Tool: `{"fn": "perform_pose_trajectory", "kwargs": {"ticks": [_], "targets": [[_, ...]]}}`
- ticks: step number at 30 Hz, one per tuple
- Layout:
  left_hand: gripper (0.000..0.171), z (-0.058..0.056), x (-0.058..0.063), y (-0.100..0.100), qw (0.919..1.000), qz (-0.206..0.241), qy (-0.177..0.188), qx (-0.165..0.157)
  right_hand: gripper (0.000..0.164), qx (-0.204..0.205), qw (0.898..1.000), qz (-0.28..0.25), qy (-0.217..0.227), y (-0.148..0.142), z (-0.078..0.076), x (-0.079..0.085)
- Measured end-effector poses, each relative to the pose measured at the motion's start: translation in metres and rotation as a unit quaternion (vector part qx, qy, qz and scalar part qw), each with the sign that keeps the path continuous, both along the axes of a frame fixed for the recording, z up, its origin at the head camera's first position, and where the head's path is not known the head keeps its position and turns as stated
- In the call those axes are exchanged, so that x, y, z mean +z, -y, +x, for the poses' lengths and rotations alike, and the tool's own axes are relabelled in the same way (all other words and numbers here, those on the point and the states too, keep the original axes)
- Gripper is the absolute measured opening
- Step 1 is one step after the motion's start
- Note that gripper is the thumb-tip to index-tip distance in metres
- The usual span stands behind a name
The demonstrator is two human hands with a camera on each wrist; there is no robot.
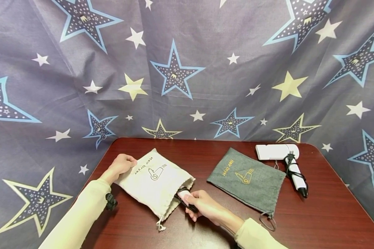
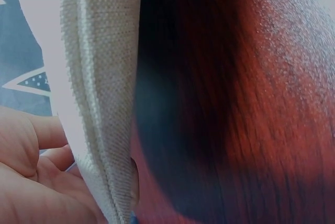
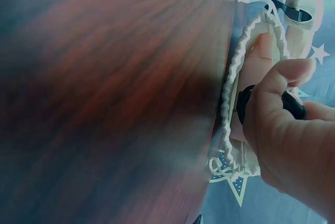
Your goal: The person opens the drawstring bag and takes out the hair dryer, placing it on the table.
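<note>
A cream drawstring bag [image 1: 156, 180] printed "Hair Dryer" lies on the left of the table, its gathered mouth toward the right front. My left hand [image 1: 123, 166] grips the bag's closed end by the corner; in the left wrist view, a fingertip [image 2: 135, 182] shows on the bag's far side. My right hand [image 1: 202, 205] holds a white hair dryer [image 1: 183, 194] by its handle, black cord wound round it, at the bag's mouth. The right wrist view shows part of this dryer [image 3: 251, 75] inside the open mouth; the rest is hidden by cloth and hand.
A grey drawstring bag [image 1: 247, 176] with gold "Hair Dryer" print lies flat on the right of the brown table [image 1: 199, 152]. Beyond it, a second white hair dryer [image 1: 275, 152] lies with its black cord [image 1: 289, 169] round the handle. A star-patterned cloth [image 1: 187, 114] hangs behind.
</note>
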State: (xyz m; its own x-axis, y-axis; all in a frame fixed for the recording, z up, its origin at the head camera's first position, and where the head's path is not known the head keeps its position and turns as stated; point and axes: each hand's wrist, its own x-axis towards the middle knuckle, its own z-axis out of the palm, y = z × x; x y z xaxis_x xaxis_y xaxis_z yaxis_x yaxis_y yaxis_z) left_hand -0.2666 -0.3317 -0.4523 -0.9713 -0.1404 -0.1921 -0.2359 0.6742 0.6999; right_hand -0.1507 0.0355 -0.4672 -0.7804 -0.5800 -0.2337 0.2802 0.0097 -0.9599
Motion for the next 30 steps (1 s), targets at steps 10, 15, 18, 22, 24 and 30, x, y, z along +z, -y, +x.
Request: {"fn": "perform_pose_trajectory", "kwargs": {"ticks": [10,15,18,22,24,30], "targets": [[0.018,-0.001,-0.0012,0.0019,1.0,0.004,-0.005,-0.004,0.026,0.006,1.0,-0.008,-0.004,-0.0028,0.0017,0.001],[0.018,-0.0009,-0.0005,0.0013,1.0,0.002,-0.007,-0.003,0.025,0.006,1.0,-0.009,-0.006,-0.004,0.0026,0.0009],[0.018,-0.0008,-0.0002,0.0006,0.9999,0.0,-0.009,-0.007,0.025,0.004,1.0,-0.009,-0.006,-0.0049,0.0032,0.0009],[0.019,0.0003,0.0003,-0.0009,0.9999,-0.003,-0.011,-0.008,0.024,-0.004,1.0,-0.009,-0.001,-0.0055,0.0042,0.0005],[0.019,0.0006,0.0005,-0.0013,0.9999,-0.002,-0.01,-0.008,0.024,-0.008,1.0,-0.009,0.001,-0.0055,0.0045,0.0001],[0.019,0.0001,-0.0001,0.0,0.9999,0.0,-0.012,-0.007,0.024,-0.01,1.0,-0.006,-0.001,-0.0061,0.0055,-0.0002]]}}
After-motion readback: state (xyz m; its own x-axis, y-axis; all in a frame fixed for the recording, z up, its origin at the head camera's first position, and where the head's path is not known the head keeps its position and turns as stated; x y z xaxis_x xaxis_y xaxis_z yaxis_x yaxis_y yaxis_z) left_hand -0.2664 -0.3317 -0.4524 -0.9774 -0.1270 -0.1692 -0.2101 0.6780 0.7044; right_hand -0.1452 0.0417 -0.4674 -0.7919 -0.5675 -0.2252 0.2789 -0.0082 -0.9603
